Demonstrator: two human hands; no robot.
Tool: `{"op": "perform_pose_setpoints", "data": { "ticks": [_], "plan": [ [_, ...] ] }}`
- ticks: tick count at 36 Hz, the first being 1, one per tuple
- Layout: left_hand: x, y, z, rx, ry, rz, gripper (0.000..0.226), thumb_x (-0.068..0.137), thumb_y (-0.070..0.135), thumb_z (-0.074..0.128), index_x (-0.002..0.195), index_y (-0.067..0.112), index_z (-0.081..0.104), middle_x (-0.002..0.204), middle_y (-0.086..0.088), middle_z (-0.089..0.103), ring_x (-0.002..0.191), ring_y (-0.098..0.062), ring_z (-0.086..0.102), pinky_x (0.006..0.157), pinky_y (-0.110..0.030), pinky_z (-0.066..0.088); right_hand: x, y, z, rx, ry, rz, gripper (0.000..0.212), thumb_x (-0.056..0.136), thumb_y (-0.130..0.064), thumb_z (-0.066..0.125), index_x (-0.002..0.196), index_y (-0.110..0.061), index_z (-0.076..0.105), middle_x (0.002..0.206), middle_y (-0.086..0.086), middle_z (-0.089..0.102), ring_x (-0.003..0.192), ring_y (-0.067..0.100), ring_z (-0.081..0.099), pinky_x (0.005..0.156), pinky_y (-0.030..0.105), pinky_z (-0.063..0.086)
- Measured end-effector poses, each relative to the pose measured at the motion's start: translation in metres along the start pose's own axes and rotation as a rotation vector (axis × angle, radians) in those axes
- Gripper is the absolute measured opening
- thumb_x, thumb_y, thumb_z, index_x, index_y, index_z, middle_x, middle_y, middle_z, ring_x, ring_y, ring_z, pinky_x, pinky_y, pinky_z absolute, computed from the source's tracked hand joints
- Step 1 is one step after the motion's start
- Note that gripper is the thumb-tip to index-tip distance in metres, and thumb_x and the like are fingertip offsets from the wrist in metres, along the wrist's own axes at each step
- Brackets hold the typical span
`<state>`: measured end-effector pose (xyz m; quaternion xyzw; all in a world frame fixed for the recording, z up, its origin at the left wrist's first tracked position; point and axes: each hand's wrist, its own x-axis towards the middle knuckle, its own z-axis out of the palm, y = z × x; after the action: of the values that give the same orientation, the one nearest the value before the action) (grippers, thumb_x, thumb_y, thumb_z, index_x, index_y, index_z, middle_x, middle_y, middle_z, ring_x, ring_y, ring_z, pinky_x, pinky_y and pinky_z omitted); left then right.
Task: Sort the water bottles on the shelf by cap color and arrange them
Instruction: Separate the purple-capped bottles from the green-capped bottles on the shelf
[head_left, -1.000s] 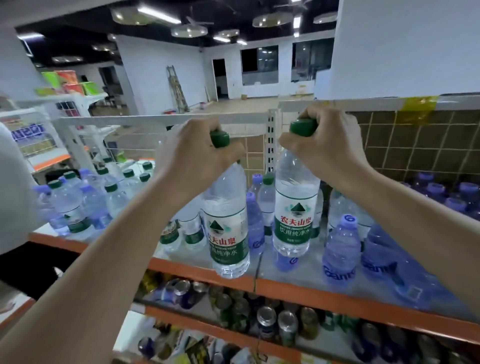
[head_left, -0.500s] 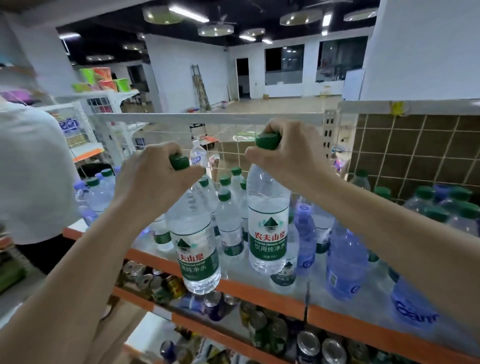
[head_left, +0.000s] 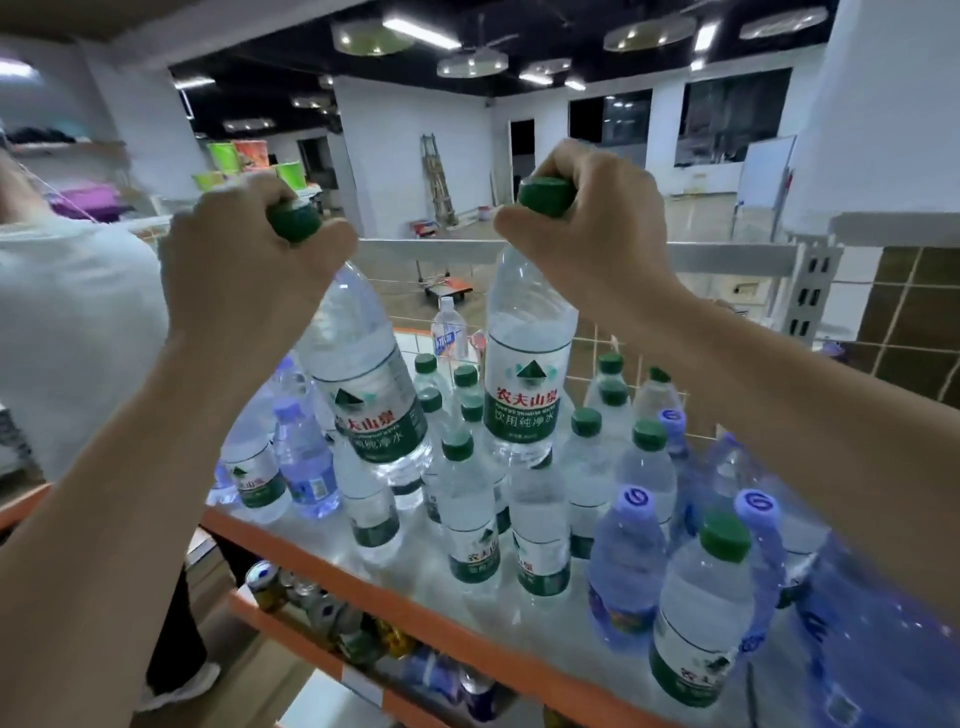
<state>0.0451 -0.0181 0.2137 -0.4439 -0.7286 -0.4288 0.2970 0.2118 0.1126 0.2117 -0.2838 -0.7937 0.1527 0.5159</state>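
Each hand, left hand (head_left: 244, 270) and right hand (head_left: 597, 228), has fingers curled around a green cap (head_left: 294, 220) of a lifted bottle (head_left: 363, 374).

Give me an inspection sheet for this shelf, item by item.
Surface: orange-edged shelf, crowded with standing bottles.
Job's things: green-capped bottles mostly centre; purple-capped bottles mostly right, a few left; colours mixed.
Clutter: cans on the shelf below.
Grips: left hand holds a tilted green-capped bottle by the neck; right hand holds an upright one; both lifted.
Cables: nothing seen.
Surroundings: another person's white shirt at left; ladder behind.
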Motion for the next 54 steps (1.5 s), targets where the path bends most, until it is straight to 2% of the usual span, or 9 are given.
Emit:
{"op": "perform_pose_setpoints", "data": {
  "ticks": [7, 13, 17, 22, 25, 34, 40, 45, 54],
  "plan": [
    [0.046, -0.034, 0.035, -0.083, 0.131, 0.033, 0.021, 0.075, 0.035, 0.056, 0.08, 0.015, 0.052, 0.071, -0.006, 0.048, 0.07, -0.023, 0.043, 0.063, -0.03, 0.028, 0.04, 0.018, 0.042, -0.139, 0.108, 0.014, 0.019, 0.075, -0.036, 0.063, 0.084, -0.022, 0.054, 0.063, -0.014, 0.049, 0.059, -0.001, 0.044, 0.053, 0.021, 0.038],
    [0.085, -0.077, 0.076, -0.116, 0.1, 0.071, 0.021, 0.078, 0.035, 0.056, 0.079, 0.015, 0.05, 0.057, 0.008, 0.037, 0.064, -0.022, 0.04, 0.058, -0.031, 0.017, 0.063, 0.039, 0.078, -0.301, 0.164, 0.037, 0.021, 0.078, -0.039, 0.064, 0.085, -0.021, 0.055, 0.067, -0.01, 0.053, 0.062, 0.007, 0.049, 0.052, 0.02, 0.037],
    [0.112, -0.101, 0.109, -0.186, 0.063, 0.093, 0.019, 0.079, 0.035, 0.058, 0.079, 0.018, 0.05, 0.059, 0.01, 0.038, 0.068, -0.02, 0.043, 0.064, -0.029, 0.026, 0.074, 0.054, 0.099, -0.371, 0.176, 0.075, 0.026, 0.079, -0.037, 0.065, 0.09, -0.015, 0.059, 0.071, -0.005, 0.056, 0.068, 0.015, 0.054, 0.058, 0.024, 0.038],
    [0.128, -0.124, 0.15, -0.221, -0.019, 0.127, 0.022, 0.078, 0.034, 0.059, 0.081, 0.012, 0.056, 0.066, -0.003, 0.051, 0.067, -0.023, 0.049, 0.065, -0.03, 0.032, 0.077, 0.069, 0.123, -0.523, 0.081, 0.155, 0.031, 0.083, -0.039, 0.065, 0.097, -0.012, 0.058, 0.081, 0.0, 0.059, 0.073, 0.019, 0.055, 0.063, 0.027, 0.038],
    [0.126, -0.136, 0.175, -0.225, -0.122, 0.147, 0.022, 0.079, 0.03, 0.061, 0.088, 0.01, 0.062, 0.065, -0.002, 0.051, 0.068, -0.025, 0.051, 0.062, -0.03, 0.032, 0.074, 0.084, 0.137, -0.579, -0.022, 0.208, 0.026, 0.083, -0.04, 0.065, 0.091, -0.016, 0.057, 0.079, 0.001, 0.062, 0.072, 0.022, 0.061, 0.067, 0.034, 0.052],
    [0.11, -0.17, 0.232, 0.125, -0.552, 0.269, 0.021, 0.085, 0.041, 0.056, 0.087, 0.021, 0.053, 0.072, 0.001, 0.051, 0.071, -0.024, 0.05, 0.056, -0.028, 0.033, 0.066, 0.121, 0.16, -0.76, -0.378, 0.392, 0.026, 0.078, -0.05, 0.062, 0.087, -0.026, 0.055, 0.081, -0.004, 0.061, 0.076, 0.019, 0.059, 0.067, 0.033, 0.051],
    [0.088, -0.193, 0.262, 0.189, -0.783, 0.332, 0.019, 0.089, 0.042, 0.052, 0.087, 0.023, 0.05, 0.075, 0.003, 0.056, 0.072, -0.022, 0.054, 0.057, -0.026, 0.037, 0.049, 0.142, 0.173, -0.765, -0.566, 0.477, 0.025, 0.082, -0.048, 0.063, 0.097, -0.03, 0.057, 0.09, -0.006, 0.063, 0.079, 0.015, 0.059, 0.071, 0.034, 0.052],
    [0.073, -0.206, 0.277, 0.201, -0.93, 0.381, 0.019, 0.091, 0.042, 0.05, 0.101, 0.025, 0.052, 0.095, 0.001, 0.062, 0.08, -0.021, 0.052, 0.061, -0.028, 0.037, 0.038, 0.153, 0.183, -0.827, -0.714, 0.472, 0.023, 0.085, -0.044, 0.061, 0.1, -0.028, 0.054, 0.092, -0.006, 0.061, 0.079, 0.014, 0.057, 0.057, 0.027, 0.041],
    [0.072, -0.213, 0.283, 0.109, -1.115, 0.339, 0.034, 0.092, 0.03, 0.052, 0.126, 0.031, 0.05, 0.116, -0.003, 0.056, 0.103, -0.024, 0.054, 0.085, -0.035, 0.047, 0.043, 0.153, 0.192, -0.906, -0.775, 0.434, 0.015, 0.086, -0.036, 0.058, 0.098, -0.029, 0.054, 0.091, -0.006, 0.06, 0.08, 0.015, 0.056, 0.052, 0.024, 0.034]
  ]
}}
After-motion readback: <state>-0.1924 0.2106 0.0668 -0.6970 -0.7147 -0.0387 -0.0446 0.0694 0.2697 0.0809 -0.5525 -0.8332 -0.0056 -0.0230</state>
